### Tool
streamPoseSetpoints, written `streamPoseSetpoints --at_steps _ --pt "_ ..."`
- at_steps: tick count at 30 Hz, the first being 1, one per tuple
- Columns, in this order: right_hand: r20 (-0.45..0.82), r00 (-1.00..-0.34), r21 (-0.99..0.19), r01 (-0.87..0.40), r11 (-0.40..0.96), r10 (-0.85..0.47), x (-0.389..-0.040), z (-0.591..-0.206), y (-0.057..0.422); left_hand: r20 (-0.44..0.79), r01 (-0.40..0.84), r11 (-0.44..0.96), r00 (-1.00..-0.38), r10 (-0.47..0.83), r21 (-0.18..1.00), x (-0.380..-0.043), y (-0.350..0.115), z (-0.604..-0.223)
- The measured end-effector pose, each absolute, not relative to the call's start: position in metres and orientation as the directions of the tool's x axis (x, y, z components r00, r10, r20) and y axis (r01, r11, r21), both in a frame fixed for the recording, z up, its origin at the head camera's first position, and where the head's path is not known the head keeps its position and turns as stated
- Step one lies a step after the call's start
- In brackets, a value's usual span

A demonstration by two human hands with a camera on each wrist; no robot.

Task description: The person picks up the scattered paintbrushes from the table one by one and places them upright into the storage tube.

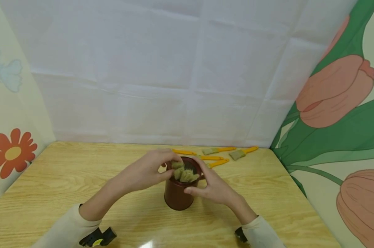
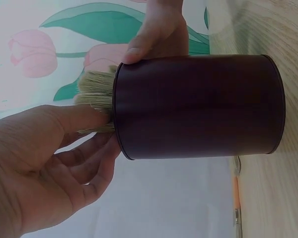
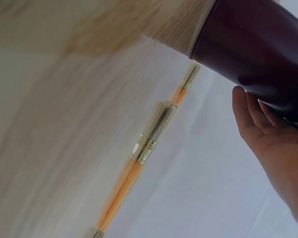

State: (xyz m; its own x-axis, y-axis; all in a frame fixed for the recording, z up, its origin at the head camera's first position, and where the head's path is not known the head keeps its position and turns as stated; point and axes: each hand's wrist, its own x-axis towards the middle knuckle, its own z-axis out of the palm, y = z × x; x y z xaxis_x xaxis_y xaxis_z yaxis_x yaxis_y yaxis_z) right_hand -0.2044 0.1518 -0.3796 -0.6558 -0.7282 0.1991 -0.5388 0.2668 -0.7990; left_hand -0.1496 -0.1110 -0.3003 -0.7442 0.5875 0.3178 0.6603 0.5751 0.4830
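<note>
A dark red cylindrical canister (image 1: 179,198) stands upright on the table. Pale brush bristles (image 1: 188,175) stick up out of its mouth; the handles below them are hidden inside. With thumb and fingers, my left hand (image 1: 145,170) pinches a brush by its bristles (image 2: 97,89) at the left of the rim. My right hand (image 1: 216,186) grips the upper right side of the canister, thumb toward me at the front and fingers round the far side. In the right wrist view, the fingers (image 3: 244,111) lie against the dark wall.
Several loose paintbrushes with yellow-orange handles (image 1: 250,149) lie on the wooden table (image 1: 66,179) behind the canister and to its right. A white sheet (image 1: 143,113) backs the table. Flower-printed panels (image 1: 323,137) flank both sides.
</note>
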Motion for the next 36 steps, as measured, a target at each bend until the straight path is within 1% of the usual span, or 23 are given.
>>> streamPoseSetpoints --at_steps 4,11,15,20,26,31,36 --pt "0.198 -0.656 -0.797 -0.541 0.271 -0.729 -0.204 -0.378 0.151 0.290 0.671 0.578 -0.732 0.616 0.464 -0.148 -0.112 -0.298" --pt "0.196 -0.662 -0.793 -0.541 0.280 -0.724 -0.204 -0.379 0.152 0.220 0.654 0.545 -0.722 0.656 0.524 -0.145 -0.117 -0.293" --pt "0.205 -0.658 -0.788 -0.550 0.277 -0.724 -0.203 -0.379 0.152 0.210 0.645 0.548 -0.728 0.653 0.532 -0.145 -0.123 -0.291" --pt "0.219 -0.646 -0.789 -0.558 0.257 -0.731 -0.203 -0.380 0.151 0.246 0.631 0.527 -0.743 0.623 0.570 -0.150 -0.136 -0.289" --pt "0.211 -0.660 -0.783 -0.556 0.280 -0.721 -0.203 -0.381 0.153 0.315 0.621 0.501 -0.762 0.566 0.603 -0.166 -0.152 -0.296" --pt "0.203 -0.673 -0.775 -0.554 0.303 -0.711 -0.202 -0.381 0.155 0.317 0.581 0.495 -0.794 0.518 0.646 -0.187 -0.164 -0.314" --pt "0.206 -0.664 -0.774 -0.560 0.295 -0.719 -0.203 -0.382 0.151 0.310 0.522 0.514 -0.841 0.442 0.681 -0.205 -0.175 -0.340"
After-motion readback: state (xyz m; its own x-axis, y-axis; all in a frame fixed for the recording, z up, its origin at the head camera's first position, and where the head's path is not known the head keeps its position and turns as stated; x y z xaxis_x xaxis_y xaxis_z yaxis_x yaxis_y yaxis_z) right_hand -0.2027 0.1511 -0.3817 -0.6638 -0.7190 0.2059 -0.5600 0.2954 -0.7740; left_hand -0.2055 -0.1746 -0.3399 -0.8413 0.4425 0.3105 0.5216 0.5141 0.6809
